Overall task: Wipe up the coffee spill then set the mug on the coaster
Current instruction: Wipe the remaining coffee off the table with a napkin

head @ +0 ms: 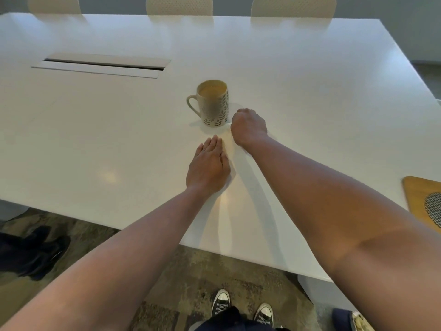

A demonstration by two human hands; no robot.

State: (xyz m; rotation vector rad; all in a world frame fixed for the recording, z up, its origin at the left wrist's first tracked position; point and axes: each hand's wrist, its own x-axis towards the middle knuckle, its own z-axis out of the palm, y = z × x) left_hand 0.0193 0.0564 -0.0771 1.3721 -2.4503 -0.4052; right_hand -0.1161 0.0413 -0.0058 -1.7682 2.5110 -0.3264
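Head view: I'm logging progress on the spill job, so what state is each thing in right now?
mug: upright on the table, holding milky coffee, handle to the left
left hand: flat, palm down on the table
right hand: closed in a fist beside the mug; contents hidden
wooden coaster: bare, at the right edge
cable hatch: lid ajar

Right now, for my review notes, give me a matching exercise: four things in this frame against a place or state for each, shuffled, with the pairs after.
Things:
1. mug
2. left hand
3. right hand
4. wooden board

Places or states:
A. closed in a fist beside the mug
B. at the table's right edge, cut off by the frame
C. upright, with light brown drink inside, handle pointing left
D. flat, palm down on the white table

Pairs: 1-C, 2-D, 3-A, 4-B
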